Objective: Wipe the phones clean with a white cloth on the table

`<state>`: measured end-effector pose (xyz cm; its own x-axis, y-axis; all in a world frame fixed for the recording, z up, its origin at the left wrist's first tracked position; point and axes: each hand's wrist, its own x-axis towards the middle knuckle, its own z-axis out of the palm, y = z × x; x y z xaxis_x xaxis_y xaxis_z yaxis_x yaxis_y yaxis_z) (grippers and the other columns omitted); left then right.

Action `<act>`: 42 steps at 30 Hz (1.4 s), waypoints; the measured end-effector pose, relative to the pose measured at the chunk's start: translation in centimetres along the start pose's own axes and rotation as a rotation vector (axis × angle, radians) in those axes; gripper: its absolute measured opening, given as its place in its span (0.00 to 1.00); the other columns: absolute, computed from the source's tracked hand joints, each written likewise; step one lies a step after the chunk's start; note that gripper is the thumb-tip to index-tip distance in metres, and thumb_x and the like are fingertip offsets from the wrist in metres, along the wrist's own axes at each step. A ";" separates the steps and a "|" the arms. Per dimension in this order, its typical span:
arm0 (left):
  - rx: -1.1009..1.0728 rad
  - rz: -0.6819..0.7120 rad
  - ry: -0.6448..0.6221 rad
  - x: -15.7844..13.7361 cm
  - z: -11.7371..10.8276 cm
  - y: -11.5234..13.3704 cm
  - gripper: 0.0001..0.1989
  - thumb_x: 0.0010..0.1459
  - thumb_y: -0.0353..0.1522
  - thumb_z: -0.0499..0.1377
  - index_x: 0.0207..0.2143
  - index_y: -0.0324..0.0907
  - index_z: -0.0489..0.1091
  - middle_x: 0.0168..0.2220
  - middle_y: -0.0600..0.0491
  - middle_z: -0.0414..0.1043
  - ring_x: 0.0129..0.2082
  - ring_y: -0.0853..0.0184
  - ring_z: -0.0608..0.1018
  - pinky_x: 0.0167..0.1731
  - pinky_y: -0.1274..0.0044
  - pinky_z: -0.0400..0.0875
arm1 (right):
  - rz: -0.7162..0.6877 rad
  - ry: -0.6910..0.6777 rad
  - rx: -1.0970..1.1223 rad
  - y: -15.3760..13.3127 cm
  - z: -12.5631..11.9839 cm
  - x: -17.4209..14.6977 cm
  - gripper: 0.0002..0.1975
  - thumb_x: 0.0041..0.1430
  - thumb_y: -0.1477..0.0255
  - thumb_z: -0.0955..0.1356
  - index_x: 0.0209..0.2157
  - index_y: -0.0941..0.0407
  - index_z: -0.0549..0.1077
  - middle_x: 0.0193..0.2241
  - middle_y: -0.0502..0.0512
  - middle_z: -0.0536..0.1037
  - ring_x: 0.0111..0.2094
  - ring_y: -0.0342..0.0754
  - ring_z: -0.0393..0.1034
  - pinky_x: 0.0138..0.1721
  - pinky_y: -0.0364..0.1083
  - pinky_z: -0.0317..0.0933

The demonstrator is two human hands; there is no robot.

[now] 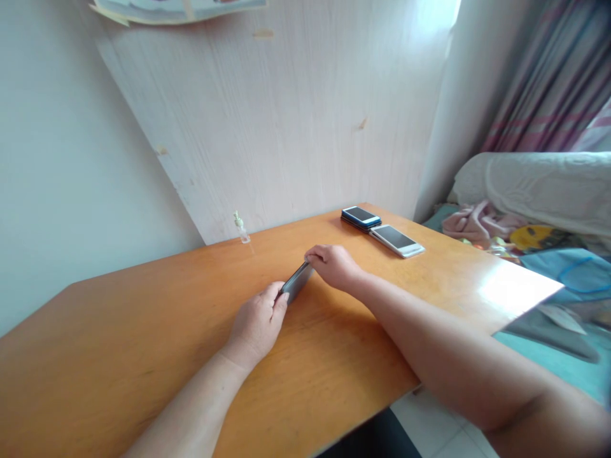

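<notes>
A dark smartphone [298,281] is held on edge between my two hands, tilted above the wooden table [181,318]. My left hand [258,321] grips its near left end, with the thumb on the side facing me. At the far right end, my right hand [333,264] has its fingers closed on the upper corner. The phone's other face is turned away and hidden. To the right lie a white phone [397,240] and, partly touching it, a stack of phones [361,217] with a white-framed one on top.
A small clear pump bottle [242,230] stands at the table's back edge by the pale wall panel [286,127]. Beyond the table's right edge is a bed or sofa with a pink cloth [482,221] and a blue bag-like item [568,270]. A curtain [539,83] hangs at upper right.
</notes>
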<state>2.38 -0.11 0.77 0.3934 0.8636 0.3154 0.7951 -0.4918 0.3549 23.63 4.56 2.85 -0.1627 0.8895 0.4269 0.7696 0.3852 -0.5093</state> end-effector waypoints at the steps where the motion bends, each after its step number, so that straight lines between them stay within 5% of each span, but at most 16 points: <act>1: -0.002 0.004 0.000 0.0 0.0 0.0 0.12 0.67 0.38 0.46 0.47 0.46 0.64 0.34 0.53 0.75 0.34 0.64 0.77 0.32 0.77 0.65 | 0.025 0.008 -0.031 0.2 -0.2 0.1 0.12 0.64 0.70 0.62 0.36 0.56 0.77 0.36 0.54 0.79 0.39 0.46 0.71 0.39 0.42 0.58; 8: -0.061 0.005 -0.014 0.0 0.0 -0.2 0.13 0.67 0.38 0.46 0.48 0.45 0.64 0.37 0.50 0.75 0.35 0.63 0.77 0.33 0.76 0.66 | -0.235 -0.152 0.045 -3.6 0.7 -1.9 0.11 0.64 0.70 0.62 0.37 0.54 0.77 0.35 0.53 0.79 0.37 0.44 0.71 0.38 0.41 0.58; 15: -0.043 0.018 -0.024 -0.1 -0.1 0.3 0.13 0.66 0.38 0.47 0.47 0.46 0.65 0.36 0.52 0.75 0.35 0.64 0.77 0.33 0.77 0.66 | 0.184 0.004 -0.152 0.1 -1.1 0.0 0.13 0.63 0.69 0.61 0.34 0.55 0.76 0.33 0.55 0.79 0.35 0.48 0.71 0.33 0.43 0.56; 17: -0.039 0.015 -0.022 -0.1 -0.1 0.3 0.12 0.66 0.38 0.47 0.46 0.46 0.66 0.35 0.52 0.75 0.34 0.65 0.77 0.32 0.77 0.66 | 0.157 0.000 -0.164 -0.3 -1.1 -0.2 0.13 0.63 0.69 0.61 0.33 0.55 0.76 0.33 0.55 0.79 0.36 0.48 0.70 0.33 0.43 0.56; 22: -0.057 0.013 -0.022 -0.1 0.0 0.0 0.13 0.67 0.38 0.45 0.45 0.45 0.66 0.35 0.51 0.75 0.33 0.64 0.78 0.32 0.77 0.66 | -0.164 -0.142 -0.017 -3.6 0.2 -1.9 0.13 0.64 0.69 0.61 0.34 0.54 0.76 0.33 0.52 0.79 0.35 0.44 0.71 0.35 0.41 0.56; 30: -0.028 0.019 -0.024 -0.2 -0.2 0.5 0.12 0.67 0.38 0.47 0.46 0.47 0.66 0.35 0.53 0.75 0.35 0.65 0.77 0.33 0.78 0.65 | 0.171 0.006 -0.154 -0.2 -0.8 -0.3 0.16 0.65 0.66 0.59 0.33 0.55 0.76 0.32 0.55 0.79 0.34 0.47 0.70 0.31 0.42 0.54; 36: -0.091 0.022 -0.021 -0.2 -0.1 0.0 0.13 0.67 0.38 0.45 0.45 0.46 0.65 0.36 0.52 0.75 0.34 0.64 0.77 0.32 0.77 0.65 | -0.192 -0.153 0.031 -3.5 0.4 -2.1 0.13 0.64 0.68 0.61 0.35 0.53 0.76 0.34 0.51 0.79 0.35 0.44 0.71 0.34 0.40 0.56; 42: -0.057 0.009 -0.025 -0.1 -0.2 0.3 0.12 0.66 0.38 0.46 0.44 0.46 0.65 0.33 0.53 0.74 0.32 0.64 0.76 0.31 0.77 0.64 | 0.141 -0.032 -0.074 -0.6 -0.8 -0.3 0.13 0.62 0.68 0.61 0.32 0.54 0.75 0.30 0.52 0.78 0.32 0.45 0.70 0.30 0.41 0.54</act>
<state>2.49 -0.42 1.03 0.4120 0.8614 0.2971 0.7643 -0.5042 0.4021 23.72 3.87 3.62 -0.0689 0.9413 0.3305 0.8294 0.2381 -0.5053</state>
